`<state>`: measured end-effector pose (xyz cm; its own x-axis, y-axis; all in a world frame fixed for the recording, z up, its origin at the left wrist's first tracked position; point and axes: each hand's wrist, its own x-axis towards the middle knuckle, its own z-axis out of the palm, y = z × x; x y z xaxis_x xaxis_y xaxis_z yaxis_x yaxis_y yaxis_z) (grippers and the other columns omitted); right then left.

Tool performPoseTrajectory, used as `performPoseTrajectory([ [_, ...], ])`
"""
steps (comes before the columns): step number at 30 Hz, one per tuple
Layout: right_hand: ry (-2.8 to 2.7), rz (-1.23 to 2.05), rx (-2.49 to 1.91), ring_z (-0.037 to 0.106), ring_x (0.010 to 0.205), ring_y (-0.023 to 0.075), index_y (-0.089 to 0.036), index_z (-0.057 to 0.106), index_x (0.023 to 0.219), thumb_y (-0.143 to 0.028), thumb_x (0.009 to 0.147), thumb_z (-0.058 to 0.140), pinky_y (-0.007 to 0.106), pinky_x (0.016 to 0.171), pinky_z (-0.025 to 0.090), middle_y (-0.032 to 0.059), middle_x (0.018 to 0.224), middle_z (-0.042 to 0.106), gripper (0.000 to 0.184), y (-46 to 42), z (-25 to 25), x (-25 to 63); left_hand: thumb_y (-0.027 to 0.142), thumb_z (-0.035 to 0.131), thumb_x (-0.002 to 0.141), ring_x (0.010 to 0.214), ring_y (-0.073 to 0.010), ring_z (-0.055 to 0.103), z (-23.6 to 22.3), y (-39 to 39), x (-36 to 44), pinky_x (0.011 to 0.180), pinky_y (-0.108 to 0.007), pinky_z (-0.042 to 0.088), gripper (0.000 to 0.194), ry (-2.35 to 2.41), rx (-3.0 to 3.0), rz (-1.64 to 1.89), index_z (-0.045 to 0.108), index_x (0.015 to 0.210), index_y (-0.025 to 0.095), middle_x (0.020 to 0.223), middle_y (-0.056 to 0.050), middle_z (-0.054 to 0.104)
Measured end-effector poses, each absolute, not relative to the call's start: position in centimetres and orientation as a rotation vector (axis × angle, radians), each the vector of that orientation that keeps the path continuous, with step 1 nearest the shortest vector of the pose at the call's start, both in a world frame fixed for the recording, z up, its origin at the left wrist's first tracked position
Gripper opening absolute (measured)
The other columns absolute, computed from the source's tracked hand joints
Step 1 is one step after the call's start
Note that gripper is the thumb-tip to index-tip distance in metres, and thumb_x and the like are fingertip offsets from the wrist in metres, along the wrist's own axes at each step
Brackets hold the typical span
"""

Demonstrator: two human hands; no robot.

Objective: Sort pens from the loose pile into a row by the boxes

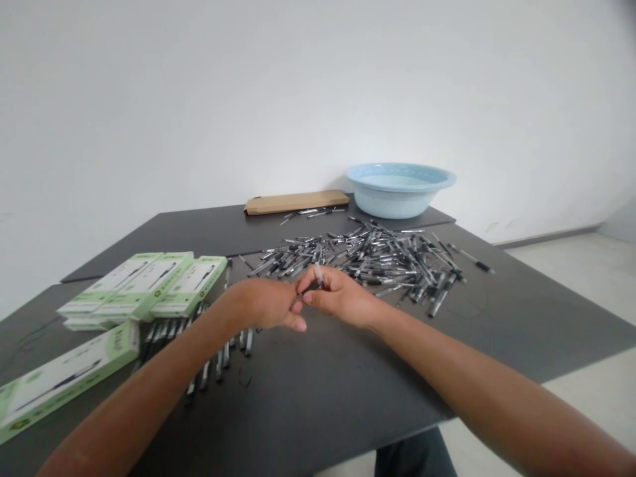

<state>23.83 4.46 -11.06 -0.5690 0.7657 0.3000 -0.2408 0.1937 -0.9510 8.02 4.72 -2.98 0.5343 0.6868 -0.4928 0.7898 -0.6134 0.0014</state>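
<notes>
Above the middle of the dark table, both my hands meet around one pen (314, 286), clear with a black grip, tilted. My right hand (348, 299) pinches it between thumb and fingers. My left hand (271, 303) closes on its lower end, with the thumb pointing out to the right; most of its fingers are hidden behind the back of the hand. Just beyond my hands lies a large loose heap of similar pens (382, 258). Under and beside my left forearm, more pens (226, 354) lie side by side in a row, partly covered by the arm.
Green and white pen boxes (144, 281) are stacked at the left, with another box (69, 377) nearer me. A light blue basin (397, 199) stands at the back beside a flat brown cardboard piece (298, 202). The table's front edge (387, 434) runs below my right forearm.
</notes>
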Motion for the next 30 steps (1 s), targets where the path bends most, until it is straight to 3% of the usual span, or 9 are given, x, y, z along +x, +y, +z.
performPoseTrajectory([
  [3,-1.68,1.485,-0.397,0.061,0.082,0.0146,-0.018,0.053,0.085,-0.032,0.078,0.069,0.031,0.081,0.045,0.0023,0.084,0.065,0.022,4.5,-11.4,23.6,0.04,0.059,0.085,0.08,-0.0232,0.068,-2.8,4.9,8.1,0.071,-0.028,0.049,0.03,1.212,2.528,-0.791,0.064,0.103,0.017,0.091,-0.007,0.074],
  [6,-1.783,1.459,-0.37,0.059,0.089,0.0158,-0.017,0.053,0.092,-0.038,0.081,0.067,0.033,0.084,0.044,0.0037,0.091,0.062,0.028,4.5,-11.2,24.5,0.038,0.053,0.089,0.089,-0.0248,0.067,-2.3,5.0,7.7,0.076,-0.029,0.049,0.039,1.193,2.51,-0.805,0.058,0.12,0.015,0.105,-0.011,0.073],
  [9,-1.914,1.315,-0.452,0.056,0.085,0.0144,-0.017,0.05,0.103,-0.04,0.086,0.061,0.03,0.079,0.044,0.0037,0.095,0.058,0.029,4.5,-10.2,26.4,0.042,0.049,0.091,0.113,-0.0291,0.059,-2.2,5.3,6.7,0.088,-0.034,0.046,0.069,1.314,2.467,-0.823,0.026,0.148,0.013,0.133,-0.019,0.057],
  [12,-2.016,1.013,-0.606,0.05,0.074,0.0123,-0.018,0.048,0.104,-0.035,0.096,0.042,0.027,0.071,0.043,0.0021,0.089,0.055,0.019,4.8,-9.2,28.7,0.048,0.046,0.091,0.129,-0.0301,0.044,-2.6,5.9,5.4,0.099,-0.037,0.039,0.08,1.366,2.45,-0.821,0.007,0.153,0.015,0.149,-0.019,0.035],
  [15,-2.218,0.651,-0.797,0.051,0.075,0.0142,-0.018,0.054,0.094,-0.025,0.097,0.038,0.028,0.072,0.042,0.0032,0.085,0.058,0.018,5.4,-8.5,30.1,0.049,0.045,0.092,0.132,-0.0293,0.04,-2.9,6.4,4.6,0.103,-0.037,0.036,0.08,1.322,2.446,-0.839,0.005,0.153,0.017,0.152,-0.016,0.028],
  [18,-2.463,0.425,-0.84,0.059,0.086,0.0178,-0.018,0.063,0.099,-0.02,0.094,0.043,0.029,0.078,0.043,0.0057,0.094,0.067,0.021,5.6,-8.3,30.4,0.047,0.043,0.093,0.132,-0.0295,0.041,-3.1,6.6,4.4,0.103,-0.039,0.035,0.08,1.324,2.43,-0.881,0.002,0.153,0.014,0.151,-0.017,0.028],
  [23,-2.549,0.312,-0.874,0.064,0.098,0.0197,-0.022,0.064,0.117,-0.019,0.093,0.046,0.029,0.084,0.046,0.0054,0.11,0.07,0.031,5.2,-8.2,30.2,0.046,0.047,0.092,0.131,-0.0299,0.043,-3.2,6.7,4.4,0.102,-0.04,0.037,0.08,1.321,2.431,-0.868,0.006,0.153,0.015,0.15,-0.017,0.031],
  [30,-2.558,0.201,-0.902,0.065,0.098,0.0195,-0.022,0.065,0.119,-0.017,0.092,0.048,0.029,0.083,0.047,0.0063,0.112,0.07,0.032,4.9,-8.0,30.5,0.047,0.045,0.093,0.132,-0.0279,0.041,-3.1,6.7,4.7,0.103,-0.035,0.037,0.078,1.324,2.415,-0.914,0.005,0.153,0.016,0.151,-0.015,0.031],
])
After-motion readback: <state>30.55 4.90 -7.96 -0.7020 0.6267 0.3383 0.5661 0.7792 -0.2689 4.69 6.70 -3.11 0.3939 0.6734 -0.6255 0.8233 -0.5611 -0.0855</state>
